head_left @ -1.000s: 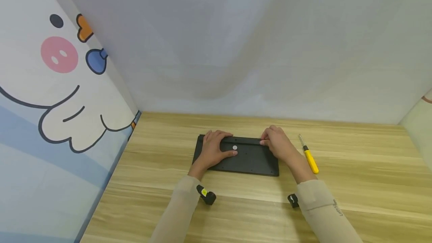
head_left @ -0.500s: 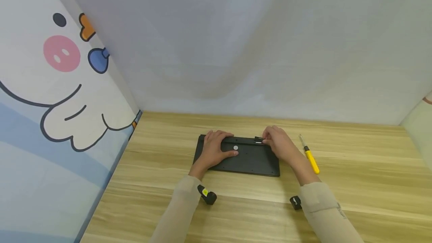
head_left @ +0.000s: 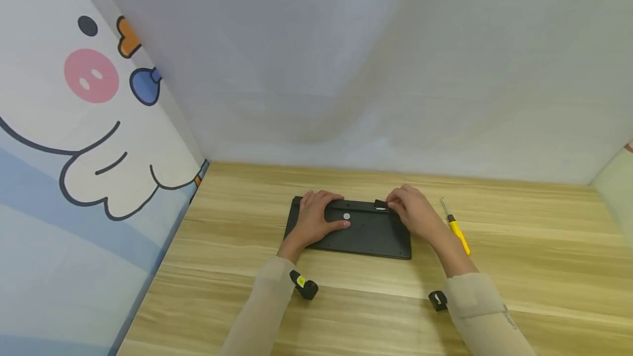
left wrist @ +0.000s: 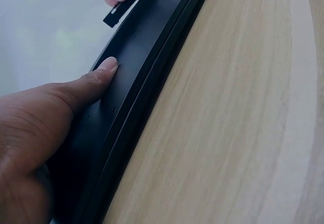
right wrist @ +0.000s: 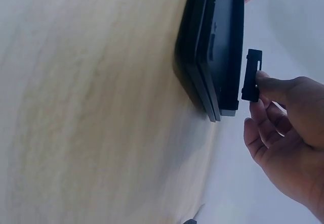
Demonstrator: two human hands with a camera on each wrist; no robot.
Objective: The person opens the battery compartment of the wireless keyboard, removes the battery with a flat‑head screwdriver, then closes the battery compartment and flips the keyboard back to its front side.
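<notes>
A black keyboard (head_left: 371, 238) lies face down on the wooden table, its raised ridge along the far side. My left hand (head_left: 314, 221) grips its left part, fingers bent over the far edge and thumb (left wrist: 104, 70) flat on the underside. Between thumb and fingertips my right hand (head_left: 415, 213) pinches a small black battery cover (right wrist: 250, 77), lifted off and held just above the ridge. In the right wrist view, small tabs and a slot show on that cover. A pale strip shows on the ridge beside it in the head view.
A yellow-handled screwdriver (head_left: 460, 237) lies to the right of the keyboard, near my right forearm. Behind the table (head_left: 247, 185) stands a pale wall, and a cartoon-printed panel (head_left: 74, 125) borders it on the left. Small black cameras sit at both wrists.
My right hand has lifted the battery cover away from the keyboard's ridge and moved slightly right with it. The left hand keeps its grip in the same place.
</notes>
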